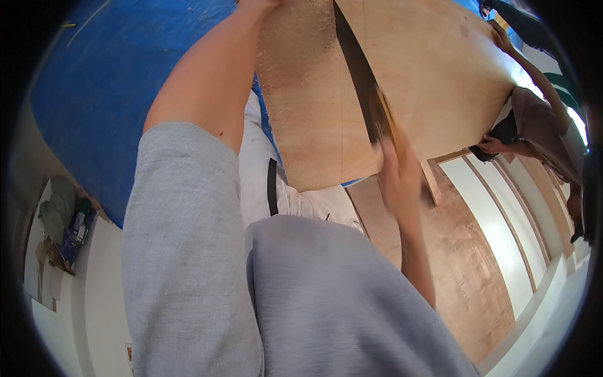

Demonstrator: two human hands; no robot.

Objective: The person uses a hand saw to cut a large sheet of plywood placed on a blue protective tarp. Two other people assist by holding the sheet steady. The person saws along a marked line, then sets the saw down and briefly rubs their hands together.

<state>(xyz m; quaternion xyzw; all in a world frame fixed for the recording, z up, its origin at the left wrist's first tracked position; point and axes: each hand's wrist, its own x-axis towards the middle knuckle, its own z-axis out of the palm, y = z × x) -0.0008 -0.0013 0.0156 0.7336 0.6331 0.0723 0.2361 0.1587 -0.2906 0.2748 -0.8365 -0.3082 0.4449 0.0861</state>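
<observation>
A handsaw with a long dark blade (pixel 361 75) and a yellowish handle (pixel 391 116) lies across a plywood sheet (pixel 440 69). My right hand (pixel 401 173) is closed around the handle, somewhat smeared by motion. The blade runs away from me toward the far edge of the view, next to a faint line on the wood. Sawdust lies on the strip of plywood left of the blade. My left forearm (pixel 210 78) reaches forward beside that strip. Only the base of my left hand (pixel 267 2) shows at the top edge; its fingers are out of sight.
At the right, a co-worker (pixel 546 125) has one hand on the plywood's far edge and the other at its near right corner. Blue sheeting (pixel 113 107) spreads at the left. A wooden panel (pixel 465 251) and pale framed strips (pixel 502 201) lie at the lower right.
</observation>
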